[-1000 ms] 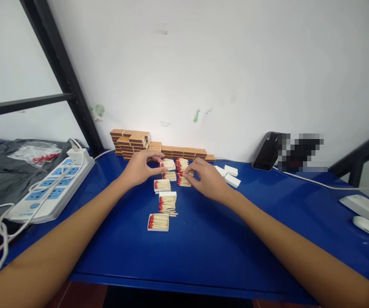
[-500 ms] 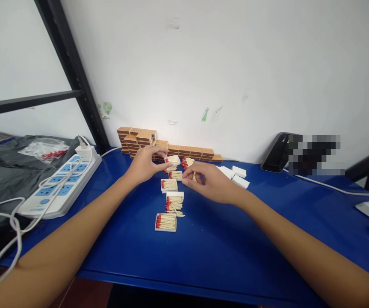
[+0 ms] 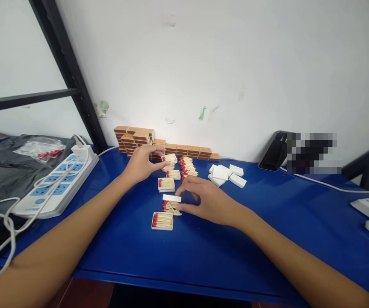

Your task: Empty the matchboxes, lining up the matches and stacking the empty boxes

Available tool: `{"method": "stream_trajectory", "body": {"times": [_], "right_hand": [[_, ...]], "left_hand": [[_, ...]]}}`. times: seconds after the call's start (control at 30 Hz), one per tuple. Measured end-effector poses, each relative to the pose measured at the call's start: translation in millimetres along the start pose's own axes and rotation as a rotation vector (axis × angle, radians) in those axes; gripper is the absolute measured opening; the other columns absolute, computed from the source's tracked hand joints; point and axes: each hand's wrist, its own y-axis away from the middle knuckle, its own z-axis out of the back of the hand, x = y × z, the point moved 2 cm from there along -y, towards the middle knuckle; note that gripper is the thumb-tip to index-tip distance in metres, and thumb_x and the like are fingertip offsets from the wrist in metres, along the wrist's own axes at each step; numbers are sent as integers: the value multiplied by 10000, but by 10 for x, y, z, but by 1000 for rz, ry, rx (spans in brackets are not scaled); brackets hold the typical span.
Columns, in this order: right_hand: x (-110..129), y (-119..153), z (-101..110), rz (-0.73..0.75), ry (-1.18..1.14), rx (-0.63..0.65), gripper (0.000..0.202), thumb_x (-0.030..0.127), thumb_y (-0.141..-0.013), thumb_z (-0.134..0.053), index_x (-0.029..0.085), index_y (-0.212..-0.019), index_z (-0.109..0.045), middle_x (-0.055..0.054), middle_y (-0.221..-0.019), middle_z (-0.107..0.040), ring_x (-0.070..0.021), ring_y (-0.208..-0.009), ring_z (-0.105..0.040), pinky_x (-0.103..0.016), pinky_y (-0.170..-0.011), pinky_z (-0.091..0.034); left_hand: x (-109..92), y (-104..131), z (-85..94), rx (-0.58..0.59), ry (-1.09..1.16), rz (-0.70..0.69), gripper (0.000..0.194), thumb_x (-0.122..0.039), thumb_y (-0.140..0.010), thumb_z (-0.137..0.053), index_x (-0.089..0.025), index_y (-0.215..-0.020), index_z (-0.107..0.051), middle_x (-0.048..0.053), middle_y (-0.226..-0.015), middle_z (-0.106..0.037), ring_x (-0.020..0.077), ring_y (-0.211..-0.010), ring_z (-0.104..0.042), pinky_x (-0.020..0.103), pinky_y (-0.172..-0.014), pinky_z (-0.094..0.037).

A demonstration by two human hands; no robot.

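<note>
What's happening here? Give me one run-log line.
left hand: holding tray of matches | right hand: beside loose matches | brown boxes: stacked by wall | white boxes: heaped on table

Wall point(image 3: 222, 51): white, filling the upper frame, with small green patches point(image 3: 202, 113) and pale scuffs point(image 3: 169, 20)
Bars point(image 3: 67, 64): black; one slants from upper left, one crosses at left, more at right
Desk point(image 3: 219, 248): glossy blue, spanning the middle and lower frame, against the wall
Floor point(image 3: 86, 291): dark red, with a pale seam, bottom left
Light: brightest on the wall left of centre
</note>
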Motion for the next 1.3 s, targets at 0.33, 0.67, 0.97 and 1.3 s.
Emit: {"method": "stream_trajectory", "body": {"times": [0.33,0.67,0.97,1.3], "right_hand": [[-30,11,-81,-188,-136,118,278,431,-902,-781,231,-1024,-632,28,-798,-616,-125,-665,-545,-264,-614,-413],[-58,61,150,-132,47,-94,287,395,-908,-777,255,-1116,-638,33,-767,-580,-134,-650,-521,-269,-632,-407],[-782,316,1010,-386,746,-273,336,438,-964,-601,182,-1180,-633,-119,-1113,-727,-265,-848,-671,-316,-638,-420],[-1091,536,1331,-747,652,-67,376,405,-920,-677,151,-1197,-662,-154,-1089,-739,-313,-951,-680,-362,-726,-467]], "left_hand": [[-3,-1,-3,-8,-1,-22,397,-369,-766,-869,-216,-1114,-754,16,-985,-797,221,-943,-740,375,-952,-547],[-10,9,1,-7,-28,-37,395,-399,-777,-859,-227,-1116,-750,18,-1002,-799,237,-970,-734,395,-958,-535],[-63,16,-18,-4,-75,-105,343,-372,-808,-847,-236,-1108,-749,10,-987,-794,229,-989,-712,382,-937,-536],[-9,30,-51,-2,-59,-132,402,-427,-828,-831,-241,-1173,-744,27,-1021,-777,232,-994,-717,410,-948,-558]]}}
